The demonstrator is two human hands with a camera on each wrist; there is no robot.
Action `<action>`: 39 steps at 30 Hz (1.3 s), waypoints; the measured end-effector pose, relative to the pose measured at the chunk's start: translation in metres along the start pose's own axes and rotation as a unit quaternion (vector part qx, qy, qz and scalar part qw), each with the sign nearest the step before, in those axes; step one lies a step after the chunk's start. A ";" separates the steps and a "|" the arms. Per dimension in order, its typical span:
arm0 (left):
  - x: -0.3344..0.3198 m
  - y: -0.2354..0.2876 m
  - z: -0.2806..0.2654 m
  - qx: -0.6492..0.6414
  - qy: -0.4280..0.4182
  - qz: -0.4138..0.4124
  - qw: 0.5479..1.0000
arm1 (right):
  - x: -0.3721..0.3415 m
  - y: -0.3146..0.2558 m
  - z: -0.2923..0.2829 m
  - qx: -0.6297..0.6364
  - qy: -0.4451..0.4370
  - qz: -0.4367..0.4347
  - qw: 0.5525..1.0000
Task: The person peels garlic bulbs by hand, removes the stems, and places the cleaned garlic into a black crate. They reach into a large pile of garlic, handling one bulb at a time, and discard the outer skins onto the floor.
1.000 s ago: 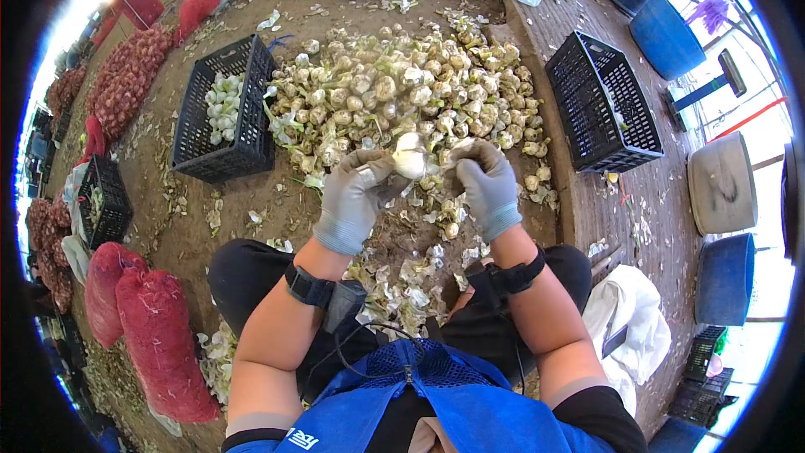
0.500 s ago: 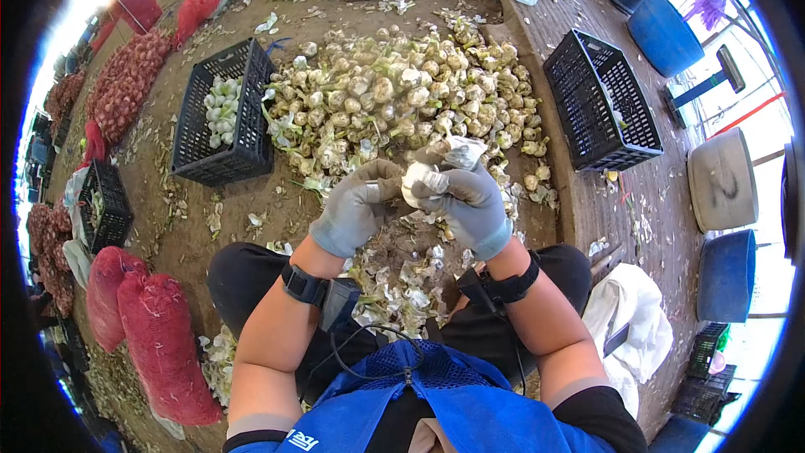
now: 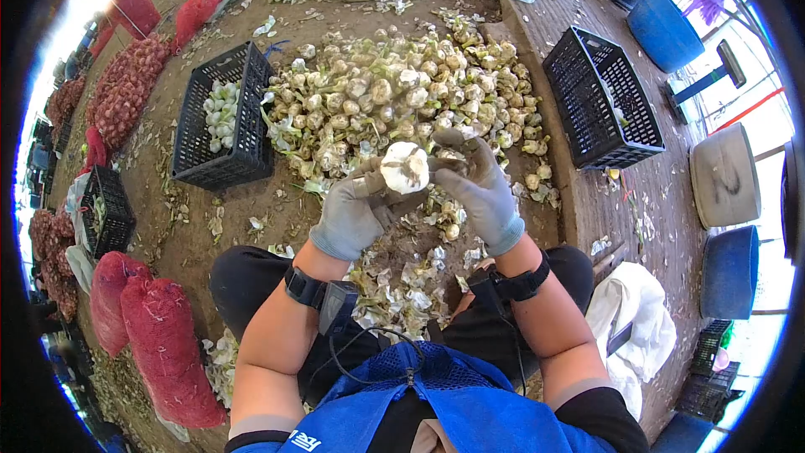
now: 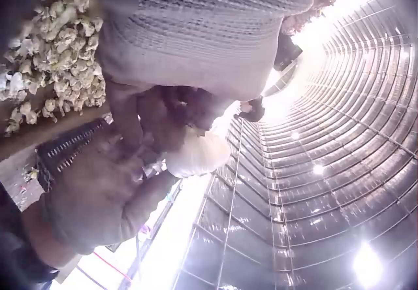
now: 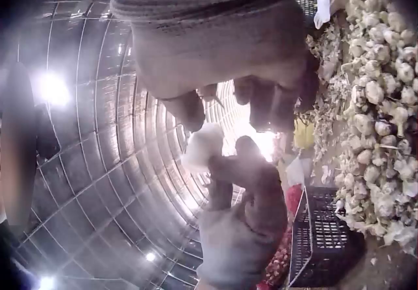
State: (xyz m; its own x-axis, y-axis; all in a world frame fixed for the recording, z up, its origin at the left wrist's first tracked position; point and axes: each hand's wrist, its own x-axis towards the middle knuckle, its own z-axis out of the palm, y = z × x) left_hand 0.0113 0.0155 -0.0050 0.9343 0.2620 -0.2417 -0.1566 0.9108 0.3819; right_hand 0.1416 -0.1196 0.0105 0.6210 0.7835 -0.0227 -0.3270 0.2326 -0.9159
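A white garlic bulb is gripped by the fingers of my gloved left hand, over the near side of a garlic pile. Just right of the bulb, my gloved right hand has its fingers loosely bent and apart, with its thumb side close to the bulb. The left wrist view shows the bulb beneath my left hand. In the right wrist view the bulb lies at the left hand's fingertips, near my right thumb; contact there is unclear.
A black crate with pale bulbs stands left of the pile, another crate on the boards at right. Red net sacks lie at lower left. Papery skins litter the ground between the legs; a white cloth lies at right.
The bulb has turned and now shows another face. My right hand, which held papery skin against it half a second ago, has drawn slightly right with its fingers spread, and that skin is gone from view.
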 end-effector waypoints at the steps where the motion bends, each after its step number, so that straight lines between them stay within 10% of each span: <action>1: 0.000 0.000 0.001 -0.005 0.008 -0.002 1.000 | -0.002 0.000 0.004 -0.004 -0.021 -0.045 0.999; 7: 0.003 -0.007 -0.015 0.155 0.058 0.076 0.983 | -0.002 0.014 0.001 -0.228 -0.062 -0.149 0.960; 9: 0.003 -0.011 -0.012 0.251 0.063 0.127 0.958 | -0.002 0.029 -0.002 -0.319 0.043 -0.196 0.927; 11: 0.004 -0.013 -0.020 0.394 0.052 0.211 0.893 | 0.000 0.021 -0.003 -0.223 0.084 -0.104 0.966; 13: -0.003 -0.007 -0.008 0.343 0.079 0.149 0.924 | 0.007 0.027 -0.002 -0.175 0.164 -0.066 0.969; 18: 0.016 0.103 -0.056 0.132 0.103 0.366 0.916 | 0.003 0.007 -0.013 -0.005 0.146 0.011 0.989; 21: 0.025 0.211 -0.086 0.240 0.254 0.515 0.783 | 0.000 -0.004 -0.019 0.002 0.169 -0.006 0.986; 23: 0.010 0.251 -0.108 0.394 0.349 0.414 0.743 | 0.001 -0.001 -0.031 0.039 0.155 -0.007 0.987; 25: 0.028 0.320 -0.256 0.658 0.531 0.225 0.484 | 0.000 -0.005 -0.031 0.045 0.172 0.004 0.984; 27: 0.035 0.275 -0.259 0.905 0.319 -0.041 0.279 | -0.002 -0.009 -0.027 0.033 0.170 0.025 0.984; 28: 0.045 0.231 -0.263 0.804 0.439 0.071 0.394 | 0.000 -0.008 -0.027 0.040 0.171 0.041 0.984; 29: 0.049 0.182 -0.201 0.776 0.424 -0.015 0.466 | 0.002 -0.007 -0.026 0.045 0.171 0.057 0.983; 31: 0.091 0.141 -0.266 0.827 0.282 -0.013 0.486 | 0.005 -0.004 -0.026 0.044 0.164 0.069 0.983; 35: 0.171 0.054 -0.296 0.810 0.256 -0.042 0.525 | 0.013 0.006 -0.032 -0.029 0.163 0.095 0.982; 37: 0.190 0.033 -0.249 0.675 0.371 -0.162 0.618 | 0.014 0.010 -0.032 0.000 0.178 0.143 0.974; 38: 0.206 0.018 -0.275 0.681 0.363 -0.145 0.619 | 0.014 0.010 -0.035 -0.025 0.161 0.154 0.975; 39: 0.213 0.009 -0.275 0.748 0.385 -0.112 0.529 | 0.016 0.011 -0.036 -0.029 0.166 0.156 0.973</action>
State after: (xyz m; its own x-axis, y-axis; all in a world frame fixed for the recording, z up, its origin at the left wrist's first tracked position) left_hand 0.1212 0.1674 -0.2988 0.3791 0.7778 -0.5013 0.8967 -0.1750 0.4067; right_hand 0.1737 -0.1256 -0.0143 0.6964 0.5799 -0.4228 -0.5021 -0.0273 -0.8644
